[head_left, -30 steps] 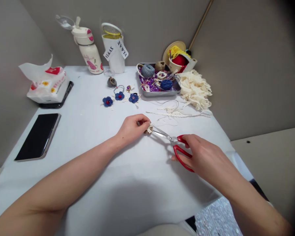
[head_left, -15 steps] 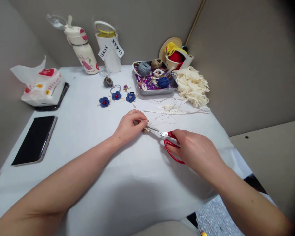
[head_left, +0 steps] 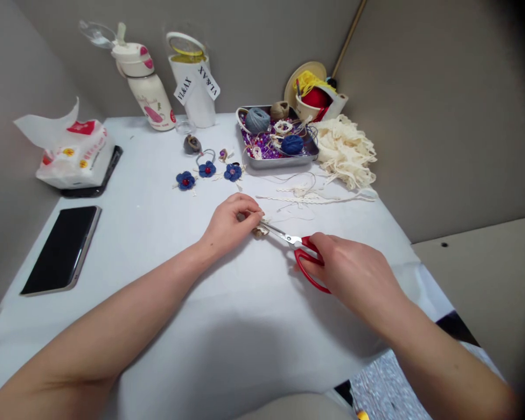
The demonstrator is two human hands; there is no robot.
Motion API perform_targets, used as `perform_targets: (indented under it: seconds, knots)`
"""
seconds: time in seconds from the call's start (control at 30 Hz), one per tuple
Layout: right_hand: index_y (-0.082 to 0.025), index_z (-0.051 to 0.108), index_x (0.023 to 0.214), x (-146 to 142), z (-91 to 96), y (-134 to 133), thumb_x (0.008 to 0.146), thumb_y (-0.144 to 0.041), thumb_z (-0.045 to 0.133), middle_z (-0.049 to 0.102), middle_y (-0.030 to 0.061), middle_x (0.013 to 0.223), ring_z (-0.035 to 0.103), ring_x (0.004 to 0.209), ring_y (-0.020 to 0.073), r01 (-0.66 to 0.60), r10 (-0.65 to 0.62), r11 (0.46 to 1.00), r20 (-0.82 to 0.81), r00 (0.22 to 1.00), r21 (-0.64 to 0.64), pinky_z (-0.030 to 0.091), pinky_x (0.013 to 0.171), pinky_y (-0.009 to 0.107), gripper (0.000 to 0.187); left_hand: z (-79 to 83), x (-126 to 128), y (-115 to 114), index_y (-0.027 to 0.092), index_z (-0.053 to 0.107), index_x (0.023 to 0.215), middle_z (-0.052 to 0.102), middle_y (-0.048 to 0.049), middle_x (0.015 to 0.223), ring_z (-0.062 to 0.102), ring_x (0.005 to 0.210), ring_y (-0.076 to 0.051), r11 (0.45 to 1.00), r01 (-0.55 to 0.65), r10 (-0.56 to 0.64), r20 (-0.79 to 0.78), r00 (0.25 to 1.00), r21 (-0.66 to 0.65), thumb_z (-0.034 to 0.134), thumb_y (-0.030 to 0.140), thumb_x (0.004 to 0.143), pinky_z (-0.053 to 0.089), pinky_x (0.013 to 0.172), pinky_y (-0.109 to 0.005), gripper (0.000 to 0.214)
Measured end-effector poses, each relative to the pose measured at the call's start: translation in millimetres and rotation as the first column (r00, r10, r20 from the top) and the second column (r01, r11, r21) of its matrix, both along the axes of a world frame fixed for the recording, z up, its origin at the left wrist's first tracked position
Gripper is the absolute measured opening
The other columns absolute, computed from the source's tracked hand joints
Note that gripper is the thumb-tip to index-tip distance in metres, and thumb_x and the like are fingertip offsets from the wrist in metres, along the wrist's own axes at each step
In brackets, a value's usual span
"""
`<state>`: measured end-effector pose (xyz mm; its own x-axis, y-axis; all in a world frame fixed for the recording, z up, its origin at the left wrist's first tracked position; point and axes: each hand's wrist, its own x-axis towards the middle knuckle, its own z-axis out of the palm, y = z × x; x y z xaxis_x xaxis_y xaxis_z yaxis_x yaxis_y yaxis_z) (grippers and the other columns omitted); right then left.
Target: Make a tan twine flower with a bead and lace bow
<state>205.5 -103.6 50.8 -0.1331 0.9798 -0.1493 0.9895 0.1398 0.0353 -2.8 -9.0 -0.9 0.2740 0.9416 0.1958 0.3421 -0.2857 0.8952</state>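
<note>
My right hand (head_left: 354, 271) grips the red-handled scissors (head_left: 293, 240), its fingers through the loops. The blades point left and lie close together at the fingertips of my left hand (head_left: 236, 220). That hand is closed in a pinch on a small brown and cream piece (head_left: 260, 231), mostly hidden under the fingers and blades, so its kind is unclear. Just beyond lie three dark blue fabric flowers: one with a red centre (head_left: 186, 181), one on a grey hair tie (head_left: 207, 169), and one with a pale centre (head_left: 233, 172).
A metal tray (head_left: 280, 161) of beads and yarn balls stands at the back, with cream lace (head_left: 347, 151) to its right. Loose cords (head_left: 310, 199) lie before it. A phone (head_left: 61, 249), tissue pack (head_left: 76, 160), bottle (head_left: 151, 99) and white container (head_left: 196, 99) stand left and behind.
The scissor blades have come closer together at my left fingertips. My right hand has shifted very slightly right and down, while my left hand stays almost in place.
</note>
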Motion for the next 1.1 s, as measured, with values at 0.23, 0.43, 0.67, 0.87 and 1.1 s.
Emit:
perform_targets:
  seconds: [0.23, 0.43, 0.67, 0.87, 1.1]
  knots:
    - [-0.025, 0.063, 0.098, 46, 3.7, -28, 0.084, -0.055, 0.055, 0.070, 0.0063, 0.076, 0.060, 0.059, 0.0233, 0.259, -0.255, 0.965, -0.068, 0.964, 0.050, 0.032, 0.051, 0.029, 0.034, 5.4, 1, -11, 0.018, 0.068, 0.084, 0.068, -0.0046, 0.091, 0.062, 0.089, -0.016, 0.931, 0.010, 0.010, -0.055, 0.998, 0.365, 0.057, 0.019, 0.088, 0.045, 0.085, -0.033, 0.011]
    - [-0.020, 0.059, 0.095, 98, -8.8, -3, 0.091, -0.054, 0.043, 0.066, 0.0141, 0.079, 0.056, 0.064, 0.0249, 0.488, -0.489, 0.872, 0.067, 0.869, 0.043, 0.035, 0.058, 0.033, 0.038, -2.1, 27, -45, 0.019, 0.068, 0.094, 0.071, -0.0041, 0.087, 0.059, 0.078, -0.015, 0.663, 0.570, -0.275, -0.550, 0.788, 0.485, 0.047, 0.023, 0.097, 0.039, 0.071, -0.032, 0.021]
    - [-0.012, 0.060, 0.108, 109, -33.7, 40, 0.095, -0.037, 0.038, 0.061, 0.0184, 0.103, 0.060, 0.092, 0.0282, 0.394, -0.394, 0.919, 0.103, 0.913, 0.019, 0.038, 0.072, 0.033, 0.035, -0.9, 17, -50, 0.017, 0.062, 0.109, 0.071, -0.0072, 0.104, 0.060, 0.093, -0.019, 0.671, 0.515, -0.233, -0.507, 0.830, 0.534, 0.048, 0.018, 0.092, 0.040, 0.079, -0.035, 0.021]
    - [-0.011, 0.064, 0.090, 94, -23.7, 51, 0.096, -0.040, 0.039, 0.062, 0.0164, 0.088, 0.062, 0.081, 0.0280, 0.416, -0.377, 0.904, 0.274, 0.885, -0.102, 0.037, 0.063, 0.033, 0.038, 10.1, -8, -32, 0.017, 0.049, 0.124, 0.056, -0.0146, 0.128, 0.047, 0.121, -0.032, 0.927, 0.247, -0.041, -0.578, 0.815, 0.284, 0.075, 0.044, 0.071, 0.031, 0.099, -0.047, 0.065]
    - [-0.017, 0.065, 0.078, 90, 0.7, 69, 0.086, -0.049, 0.052, 0.063, 0.0143, 0.079, 0.061, 0.072, 0.0271, 0.482, -0.416, 0.854, 0.298, 0.859, -0.195, 0.036, 0.053, 0.032, 0.035, -1.9, -5, -25, 0.018, 0.057, 0.110, 0.065, -0.0087, 0.118, 0.052, 0.111, -0.026, 0.945, 0.208, 0.003, -0.640, 0.768, 0.254, 0.069, 0.039, 0.083, 0.031, 0.092, -0.042, 0.036]
